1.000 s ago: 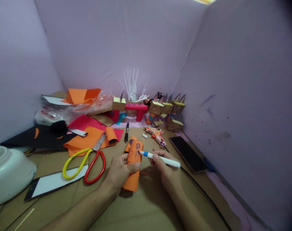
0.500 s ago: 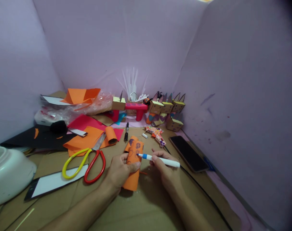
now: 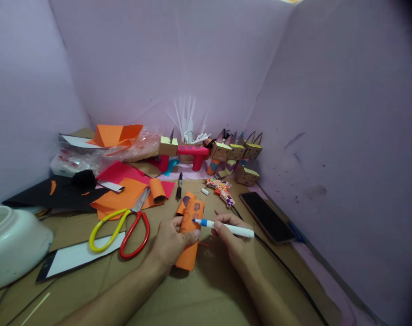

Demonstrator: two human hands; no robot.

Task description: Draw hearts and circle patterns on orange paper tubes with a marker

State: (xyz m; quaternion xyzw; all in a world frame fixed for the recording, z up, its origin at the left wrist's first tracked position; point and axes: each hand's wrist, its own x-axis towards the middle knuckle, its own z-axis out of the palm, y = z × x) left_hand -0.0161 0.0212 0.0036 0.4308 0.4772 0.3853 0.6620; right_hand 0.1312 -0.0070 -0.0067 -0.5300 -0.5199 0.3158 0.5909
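An orange paper tube point(image 3: 187, 257) with dark drawn shapes is gripped by my left hand point(image 3: 170, 240), its thumb lying across the front. A shorter orange piece with a dark spot sits against the tube's upper left. My right hand point(image 3: 233, 235) pinches a white marker point(image 3: 238, 230) with a blue band, and its dark tip is at the tube's surface. Left of my hands lie scissors point(image 3: 138, 206) with one yellow and one red handle. Another small orange roll point(image 3: 157, 190) rests beyond them.
A black phone point(image 3: 267, 217) and a patterned glue gun point(image 3: 222, 190) with a black cord lie on the right. Cardboard animal heads point(image 3: 248, 174) and a pink figure point(image 3: 193, 150) stand at the back. A white jar point(image 3: 16, 249) is at the left, near black paper point(image 3: 29, 192).
The orange tube has turned slightly in my left hand and shifted a little to the right. The marker tip stays close to its surface.
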